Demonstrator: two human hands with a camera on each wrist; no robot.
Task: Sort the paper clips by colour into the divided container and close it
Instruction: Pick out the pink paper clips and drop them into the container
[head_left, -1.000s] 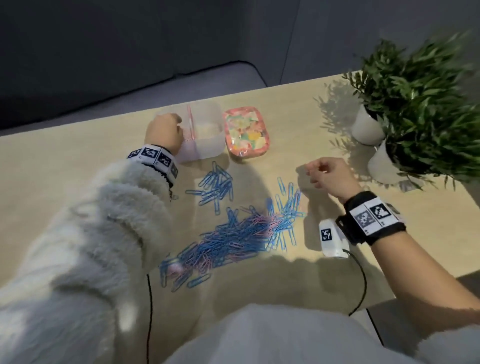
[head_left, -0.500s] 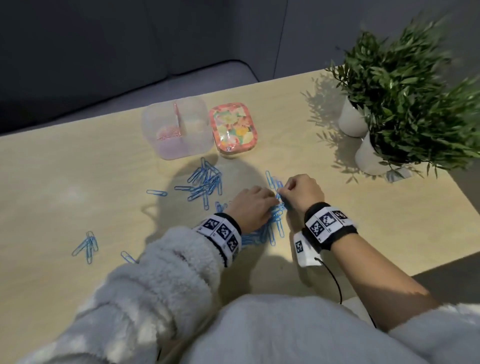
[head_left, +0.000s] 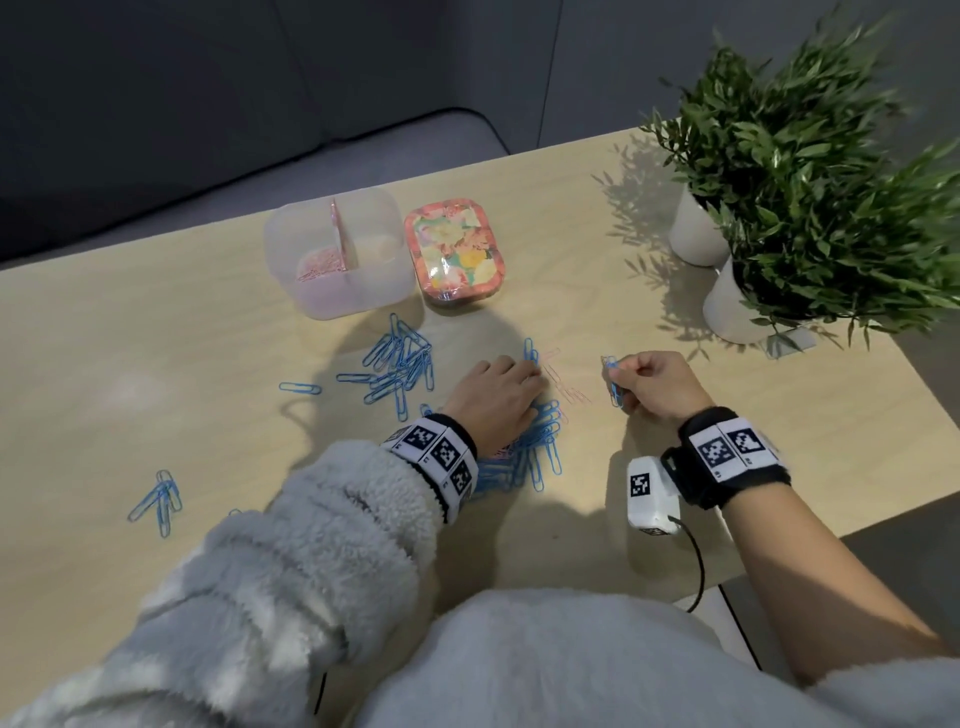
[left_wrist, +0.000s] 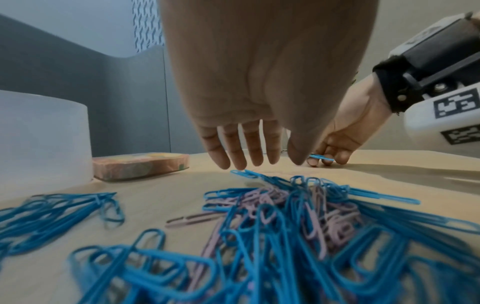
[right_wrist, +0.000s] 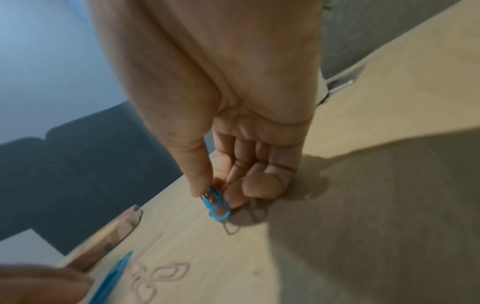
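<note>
A mixed pile of blue and pink paper clips (head_left: 535, 441) (left_wrist: 280, 222) lies mid-table. My left hand (head_left: 501, 392) (left_wrist: 249, 160) hovers flat over it with straight fingers and holds nothing. To its right, my right hand (head_left: 631, 382) (right_wrist: 217, 197) pinches blue paper clips (head_left: 613, 382) (right_wrist: 216, 203) between thumb and forefinger, just above the wood. A few pink clips (head_left: 563, 387) lie between the hands. The clear divided container (head_left: 337, 260) stands open at the back, with pink clips in its left compartment. Its floral lid (head_left: 454, 254) lies beside it on the right.
More blue clips (head_left: 400, 364) are heaped in front of the container. A small group (head_left: 158, 501) lies far left and a single one (head_left: 298, 388) nearer. Two potted plants (head_left: 810, 171) stand at the right rear. The table's right edge is near my right forearm.
The left hand came back from the container to the pile. The right hand has drawn away to the right with blue clips pinched, uncovering pink clips between the hands.
</note>
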